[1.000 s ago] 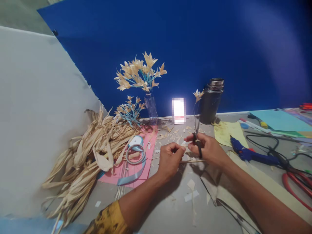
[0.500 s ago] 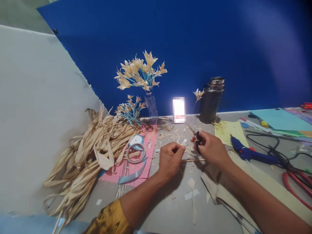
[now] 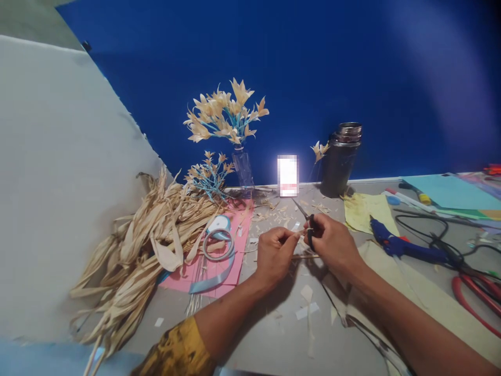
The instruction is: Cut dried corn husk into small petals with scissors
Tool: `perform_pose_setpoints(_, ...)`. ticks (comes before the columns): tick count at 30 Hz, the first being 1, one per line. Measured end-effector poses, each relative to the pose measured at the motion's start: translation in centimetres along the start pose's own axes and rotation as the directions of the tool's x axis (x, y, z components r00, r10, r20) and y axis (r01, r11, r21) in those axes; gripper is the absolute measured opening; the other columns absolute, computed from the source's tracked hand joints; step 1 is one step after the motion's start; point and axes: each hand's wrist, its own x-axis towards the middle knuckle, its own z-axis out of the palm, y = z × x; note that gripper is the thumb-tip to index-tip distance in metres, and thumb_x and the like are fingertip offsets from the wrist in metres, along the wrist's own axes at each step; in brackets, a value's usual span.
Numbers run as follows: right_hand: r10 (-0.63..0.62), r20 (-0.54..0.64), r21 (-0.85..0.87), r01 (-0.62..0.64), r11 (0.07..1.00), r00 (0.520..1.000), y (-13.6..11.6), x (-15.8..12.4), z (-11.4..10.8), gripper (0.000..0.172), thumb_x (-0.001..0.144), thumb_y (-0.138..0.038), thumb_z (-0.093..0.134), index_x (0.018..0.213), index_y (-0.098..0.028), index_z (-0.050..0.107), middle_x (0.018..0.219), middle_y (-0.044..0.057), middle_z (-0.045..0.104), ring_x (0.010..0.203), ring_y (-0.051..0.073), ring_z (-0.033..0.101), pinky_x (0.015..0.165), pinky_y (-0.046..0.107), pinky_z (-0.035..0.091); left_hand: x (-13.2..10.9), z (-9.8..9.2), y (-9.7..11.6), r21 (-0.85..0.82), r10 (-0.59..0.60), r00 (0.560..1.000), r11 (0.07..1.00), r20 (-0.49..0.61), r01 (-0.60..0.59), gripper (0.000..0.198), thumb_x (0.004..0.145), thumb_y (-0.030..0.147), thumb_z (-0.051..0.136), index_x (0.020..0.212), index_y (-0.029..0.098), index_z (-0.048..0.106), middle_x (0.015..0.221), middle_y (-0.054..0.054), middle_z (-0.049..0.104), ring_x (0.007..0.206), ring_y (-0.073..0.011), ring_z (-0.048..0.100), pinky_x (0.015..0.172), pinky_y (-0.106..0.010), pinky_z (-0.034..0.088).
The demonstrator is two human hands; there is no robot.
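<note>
The scissors [image 3: 310, 233] are in my right hand [image 3: 335, 245], up over the middle of the tabletop [image 3: 274, 334], my fingers clamped around the black handles and the blades slanting away from me to the left. Just beside them, the thumb and forefinger of my left hand [image 3: 274, 256] are pressed together at the tips; whatever they may be pinching is too small for me to make out. A thin pale stick [image 3: 306, 256] runs below both hands, and pale shavings [image 3: 284, 213] lie scattered beyond them.

To my left, a silvery tape ring [image 3: 205, 246] lies against a ribbon spool [image 3: 219, 224] over pink paper [image 3: 243, 230], next to a big heap of dried husks [image 3: 156, 240]. Behind these, a clear bottle [image 3: 243, 169] carries a bouquet of straw-coloured flowers [image 3: 235, 112], with a smaller blue-stemmed bunch [image 3: 211, 175] beside it.

To my right I have a yellow sheet [image 3: 368, 214], then a blue glue gun [image 3: 407, 250]. At the back, a dark flask [image 3: 340, 164] stands upright near a single bloom [image 3: 320, 151], before a blue board [image 3: 313, 68].
</note>
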Motion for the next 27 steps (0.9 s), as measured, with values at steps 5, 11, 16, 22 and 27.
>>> perform_pose_setpoints(5,0.081,0.223,0.406,-0.169,0.898,0.971,0.2,1.0,-1.4,0.028,0.066,-0.033,0.073,0.09,-0.021,0.066,0.09,0.007,0.077,0.075,0.024,0.071,0.064,0.033,0.053,0.4,-0.2,0.4,-0.122,-0.116,0.993,0.986,0.005,0.115,0.023,0.078,0.031,0.065,0.061,0.017,0.063,0.054,0.001,0.057,0.053,-0.012,0.05,0.055,-0.026,0.039)
perform_pose_setpoints(11,-0.01,0.139,0.276,-0.029,0.961,0.99,-0.6,0.1,-0.6,0.02,0.071,-0.035,0.067,0.085,-0.02,0.064,0.074,0.003,0.071,0.068,0.022,0.066,0.063,0.033,0.05,0.4,0.0,0.1,-0.108,-0.117,0.992,0.987,0.048,0.122,0.019,0.078,0.032,0.064,0.067,0.017,0.067,0.06,-0.001,0.061,0.055,-0.013,0.054,0.055,-0.025,0.041)
perform_pose_setpoints(16,-0.133,0.141,-0.021,0.137,0.99,0.981,-0.5,-0.6,0.0,0.005,0.072,-0.023,0.06,0.075,-0.024,0.055,0.074,0.003,0.07,0.071,0.022,0.065,0.065,0.032,0.044,0.6,-0.2,-0.6,0.068,-0.018,0.992,0.998,0.124,0.01,0.015,0.078,0.026,0.061,0.074,0.017,0.072,0.07,-0.004,0.068,0.066,-0.0154,0.057,0.062,-0.027,0.041)
perform_pose_setpoints(22,-0.152,0.149,-0.056,0.162,0.985,0.977,-0.9,-1.2,0.4,0.01,0.07,-0.018,0.058,0.074,-0.025,0.052,0.072,0.001,0.069,0.066,0.02,0.063,0.061,0.028,0.041,0.4,0.0,-0.8,0.271,-0.036,0.995,0.963,0.093,0.009,0.019,0.074,0.024,0.062,0.055,0.019,0.061,0.055,0.0,0.057,0.055,-0.0141,0.049,0.055,-0.026,0.03)
perform_pose_setpoints(27,-0.126,0.117,-0.034,0.131,0.991,0.985,-0.8,-0.9,0.1,0.006,0.07,-0.023,0.058,0.074,-0.025,0.054,0.072,0.002,0.071,0.066,0.021,0.064,0.061,0.029,0.042,0.9,-0.8,-0.4,0.348,-0.026,0.996,0.937,0.084,-0.005,0.015,0.073,0.018,0.056,0.061,0.02,0.066,0.06,-0.002,0.062,0.058,-0.0158,0.052,0.058,-0.027,0.033)
